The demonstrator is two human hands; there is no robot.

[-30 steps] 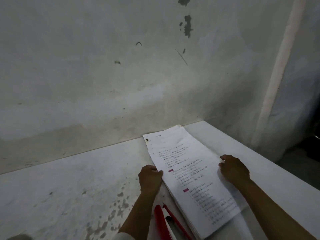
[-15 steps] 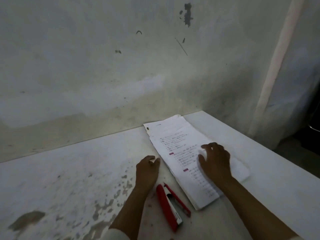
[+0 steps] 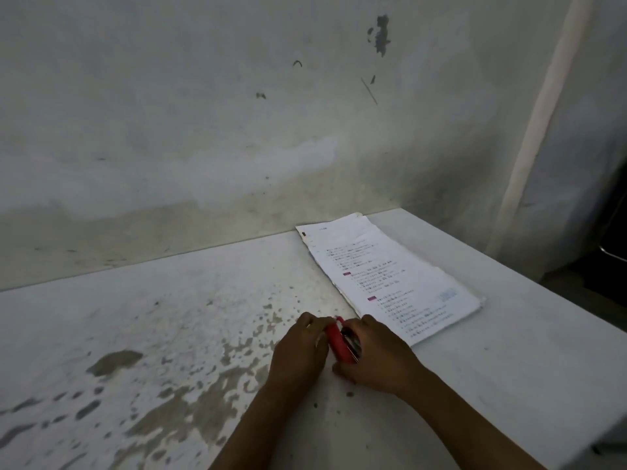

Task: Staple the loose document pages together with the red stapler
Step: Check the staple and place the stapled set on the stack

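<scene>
left hand (image 3: 300,351): fingers closed on the red stapler (image 3: 339,342) from its left side | right hand (image 3: 376,354): grasping same stapler from the right | stapler: on the white table (image 3: 203,317), just beside near corner of the document pages (image 3: 390,276) | pages: lying flat, no hand on them

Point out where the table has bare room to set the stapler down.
Free: the stained stretch of table left of the left hand, and the strip right of the pages. Crowded: both hands, the right hand included, close around the red stapler at the pages' near corner.
</scene>
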